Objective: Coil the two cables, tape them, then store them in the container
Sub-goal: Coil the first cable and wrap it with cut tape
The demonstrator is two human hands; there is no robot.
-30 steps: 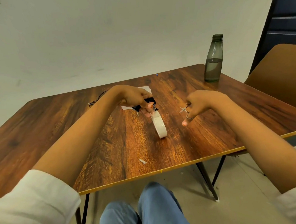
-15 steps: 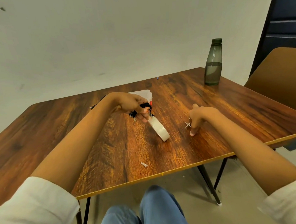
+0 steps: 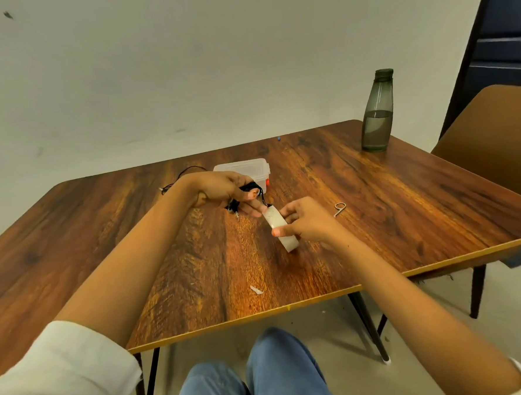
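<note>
My left hand [image 3: 222,189] grips a coiled black cable [image 3: 248,189] above the middle of the wooden table [image 3: 103,237]. A white tape roll [image 3: 281,231] stands on edge just right of it, with its loose end reaching up to the cable. My right hand [image 3: 305,222] holds the roll, thumb and fingers pinched on it. A second black cable [image 3: 178,176] lies loose on the table behind my left wrist. The clear plastic container [image 3: 247,169] with its lid on sits just behind my left hand.
Small scissors [image 3: 339,208] lie on the table to the right of my right hand. A dark water bottle [image 3: 378,117] stands at the far right corner. A brown chair [image 3: 493,134] is at the right. A white scrap [image 3: 256,290] lies near the front edge.
My right hand has put the scissors down on the table and moved left onto the tape roll. My left hand has kept hold of the coiled cable.
</note>
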